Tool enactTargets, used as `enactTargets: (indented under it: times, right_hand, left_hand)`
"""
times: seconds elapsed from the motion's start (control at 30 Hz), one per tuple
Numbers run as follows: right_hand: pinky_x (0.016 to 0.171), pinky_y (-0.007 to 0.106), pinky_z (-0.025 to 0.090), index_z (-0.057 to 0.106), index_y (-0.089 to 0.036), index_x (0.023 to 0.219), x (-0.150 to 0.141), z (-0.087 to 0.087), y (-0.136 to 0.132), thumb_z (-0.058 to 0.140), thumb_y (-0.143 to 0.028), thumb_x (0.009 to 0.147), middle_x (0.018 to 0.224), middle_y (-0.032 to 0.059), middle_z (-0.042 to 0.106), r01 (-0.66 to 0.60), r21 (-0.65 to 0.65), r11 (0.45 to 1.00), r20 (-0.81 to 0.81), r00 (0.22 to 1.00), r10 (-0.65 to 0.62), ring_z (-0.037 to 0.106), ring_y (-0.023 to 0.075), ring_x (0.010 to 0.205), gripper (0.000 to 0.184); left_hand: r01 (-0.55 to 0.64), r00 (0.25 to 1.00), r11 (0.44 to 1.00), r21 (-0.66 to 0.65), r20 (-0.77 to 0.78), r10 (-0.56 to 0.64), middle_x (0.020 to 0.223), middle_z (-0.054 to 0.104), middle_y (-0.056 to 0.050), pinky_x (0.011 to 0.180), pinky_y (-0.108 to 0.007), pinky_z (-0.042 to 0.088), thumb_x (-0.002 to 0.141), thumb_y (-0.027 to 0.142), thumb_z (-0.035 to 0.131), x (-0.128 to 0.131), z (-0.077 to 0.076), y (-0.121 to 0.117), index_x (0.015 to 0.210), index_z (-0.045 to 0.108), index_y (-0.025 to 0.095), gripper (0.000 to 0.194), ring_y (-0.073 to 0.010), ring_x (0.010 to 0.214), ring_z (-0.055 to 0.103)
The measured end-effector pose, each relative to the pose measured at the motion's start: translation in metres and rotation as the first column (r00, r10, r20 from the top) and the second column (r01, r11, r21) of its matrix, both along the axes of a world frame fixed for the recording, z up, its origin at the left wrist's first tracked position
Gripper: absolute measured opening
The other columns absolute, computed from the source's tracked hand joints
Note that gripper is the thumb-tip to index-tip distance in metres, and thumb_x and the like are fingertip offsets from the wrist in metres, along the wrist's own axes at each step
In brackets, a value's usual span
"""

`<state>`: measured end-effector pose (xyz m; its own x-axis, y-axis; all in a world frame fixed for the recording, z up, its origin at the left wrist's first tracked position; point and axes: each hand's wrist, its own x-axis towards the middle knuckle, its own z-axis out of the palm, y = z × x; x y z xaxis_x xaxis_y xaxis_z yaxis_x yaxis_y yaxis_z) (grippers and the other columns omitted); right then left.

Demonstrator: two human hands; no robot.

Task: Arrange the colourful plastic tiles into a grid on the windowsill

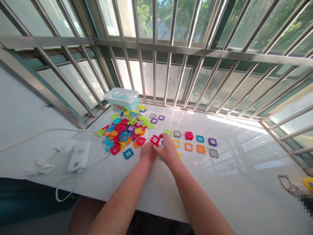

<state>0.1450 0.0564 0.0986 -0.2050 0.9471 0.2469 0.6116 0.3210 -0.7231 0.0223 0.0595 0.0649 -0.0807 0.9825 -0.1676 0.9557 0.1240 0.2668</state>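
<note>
Well, hands: the left hand (148,152) and the right hand (167,150) sit close together low over the white counter (234,192), the right one arched with its fingers (163,138) curled down.

Grip: both hands look partly closed, but from here I can't tell whether either has hold of anything, since the fingers hide whatever may lie between them.

Nearest piece: a red tile (155,140) lies flat on the counter, just ahead of the gap between the hands and just beside the right fingers. It's squarish with no long axis, and the right hand is slightly nearer.

Under the hands: a blue tile (160,159) shows only at the edge of the right hand, and a yellow tile (179,155) peeks out just beyond it.

Laid out: two loose rows of separate tiles (188,135) run away to the right, in green, grey, red, blue, purple, yellow and orange.

Left of them: a heaped pile of tiles (124,130) spreads out from a lidded plastic box (121,99) by the steel window bars (154,70).

Further left: a white power bank (79,156) sits with its cable near some crumpled tissue (40,166).
</note>
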Motion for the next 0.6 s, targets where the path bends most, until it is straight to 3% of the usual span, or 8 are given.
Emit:
enactTargets:
  times: [0.1, 0.2, 0.3, 0.43, 0.6]
  right_hand:
    - [0.084, 0.038, 0.054, 0.053, -0.026, 0.123, 0.067, -0.005, -0.027, 0.073, -0.044, 0.084, 0.121, 0.0081, 0.067, 0.109, -0.041, 0.993, -0.030, 0.993, -0.110, 0.065, 0.0234, 0.095, 0.047]
    - [0.078, 0.039, 0.056, 0.053, -0.027, 0.126, 0.130, -0.014, -0.052, 0.074, -0.050, 0.082, 0.119, 0.0083, 0.069, 0.216, -0.086, 0.972, 0.062, 0.975, -0.211, 0.066, 0.0231, 0.087, 0.054]
    - [0.074, 0.038, 0.057, 0.056, -0.027, 0.127, 0.174, -0.027, -0.069, 0.073, -0.054, 0.081, 0.116, 0.0075, 0.071, 0.266, -0.102, 0.959, 0.171, 0.954, -0.246, 0.067, 0.0229, 0.084, 0.056]
    - [0.078, 0.041, 0.059, 0.059, -0.026, 0.125, 0.195, -0.042, -0.080, 0.072, -0.053, 0.083, 0.115, 0.0092, 0.072, 0.254, -0.116, 0.960, 0.182, 0.956, -0.231, 0.069, 0.0247, 0.086, 0.052]
    - [0.088, 0.045, 0.057, 0.062, -0.027, 0.122, 0.190, -0.049, -0.082, 0.069, -0.047, 0.088, 0.118, 0.0092, 0.071, 0.227, -0.066, 0.972, 0.163, 0.963, -0.214, 0.067, 0.0271, 0.094, 0.040]
  left_hand:
    - [-0.001, 0.999, 0.998, 0.056, -0.035, 0.002, 0.099, 0.078, -0.015, 0.086, -0.039, 0.053, 0.101, 0.036, 0.044, 0.003, -0.001, 0.000, 0.099, 0.083, 0.021, 0.042, -0.0296, 0.095, 0.073]
    - [-0.005, 0.998, 0.995, 0.098, -0.064, 0.011, 0.098, 0.079, -0.014, 0.082, -0.036, 0.052, 0.104, 0.038, 0.035, 0.004, -0.002, 0.000, 0.100, 0.084, 0.023, 0.052, -0.0278, 0.093, 0.073]
    - [0.001, 0.997, 0.996, 0.092, -0.071, 0.005, 0.099, 0.080, -0.013, 0.082, -0.035, 0.051, 0.103, 0.038, 0.035, 0.004, -0.001, -0.001, 0.099, 0.085, 0.024, 0.052, -0.0271, 0.094, 0.073]
    - [-0.014, 0.996, 0.996, 0.088, -0.090, 0.022, 0.099, 0.080, -0.013, 0.081, -0.034, 0.051, 0.103, 0.039, 0.036, 0.004, 0.000, -0.001, 0.103, 0.085, 0.024, 0.051, -0.0268, 0.096, 0.073]
    - [-0.010, 0.993, 0.995, 0.098, -0.113, 0.021, 0.097, 0.080, -0.014, 0.080, -0.034, 0.050, 0.103, 0.039, 0.034, 0.005, -0.004, 0.000, 0.099, 0.085, 0.023, 0.054, -0.0266, 0.093, 0.073]
